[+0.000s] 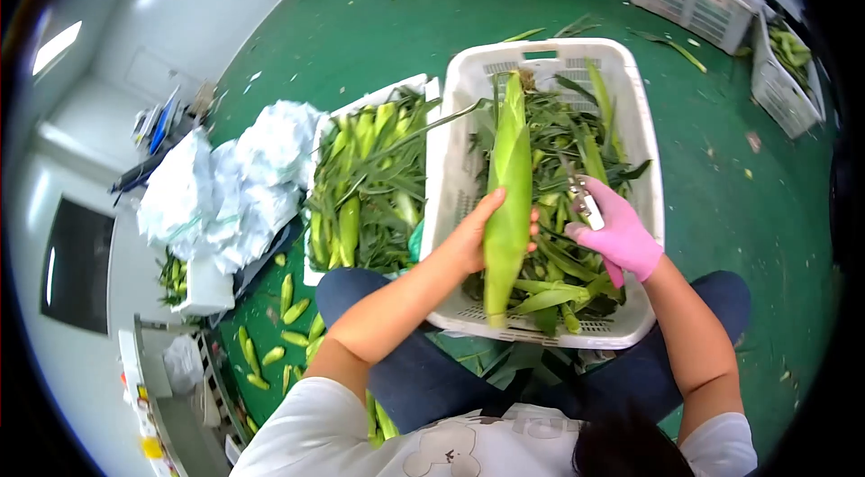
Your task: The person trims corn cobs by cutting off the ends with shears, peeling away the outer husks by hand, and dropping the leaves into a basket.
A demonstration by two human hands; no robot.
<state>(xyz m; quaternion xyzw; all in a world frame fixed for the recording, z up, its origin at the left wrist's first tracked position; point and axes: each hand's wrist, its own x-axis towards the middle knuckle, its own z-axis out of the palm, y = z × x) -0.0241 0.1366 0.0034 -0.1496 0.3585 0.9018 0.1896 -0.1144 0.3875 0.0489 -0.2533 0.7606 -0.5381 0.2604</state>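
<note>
My bare left hand (pixel 478 234) is wrapped around a long green ear of corn (pixel 511 198) in its husk, held upright over the white crate (pixel 434 207) between my knees. My right hand (pixel 617 229), in a pink glove, grips a metal tool that looks like pruning shears (pixel 586 205). Its tip points away from me and stands apart from the corn. Below both hands, cut leaves and husks (pixel 563 274) fill much of the crate. The palm side of my right hand is hidden.
Left of the crate stands a white box (pixel 315 234) of husked corn and leaves. Crumpled plastic sheeting (pixel 230 175) lies farther left, with several loose ears (pixel 286 297) on the green floor nearby. More white crates (pixel 689 4) line the far right.
</note>
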